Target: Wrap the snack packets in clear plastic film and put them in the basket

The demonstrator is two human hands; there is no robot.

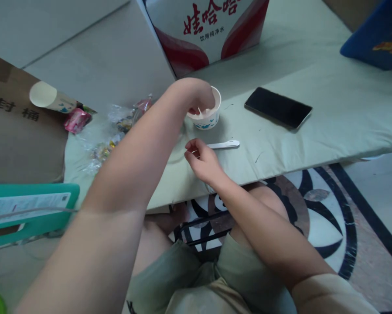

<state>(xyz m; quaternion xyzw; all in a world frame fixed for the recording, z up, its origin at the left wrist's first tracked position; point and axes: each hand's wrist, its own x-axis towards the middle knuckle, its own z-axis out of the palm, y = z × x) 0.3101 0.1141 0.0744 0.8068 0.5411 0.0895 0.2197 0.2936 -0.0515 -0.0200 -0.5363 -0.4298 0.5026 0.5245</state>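
Note:
My left hand [200, 98] reaches over the far rim of a white paper cup [207, 123] with a blue print. Its fingers are bent down inside, partly hidden, and a small white tip shows by them; what they grip I cannot make out. Nearer to me, my right hand [202, 161] hovers at the cloth-covered surface [169, 187] with fingers curled and thumb close to the index finger. Whatever may be between them is too small to name. A slim white plastic stick-like tool [226, 145] lies just beyond this hand, its left end hidden behind it.
A black phone [278, 108] lies to the right. Wrapped sweets [104, 150] and a pink packet [77, 120] lie on the left, beside a tipped paper cup [47, 97]. Behind stands a red-and-white carton [212, 35]. A blue object [375, 39] is at far right.

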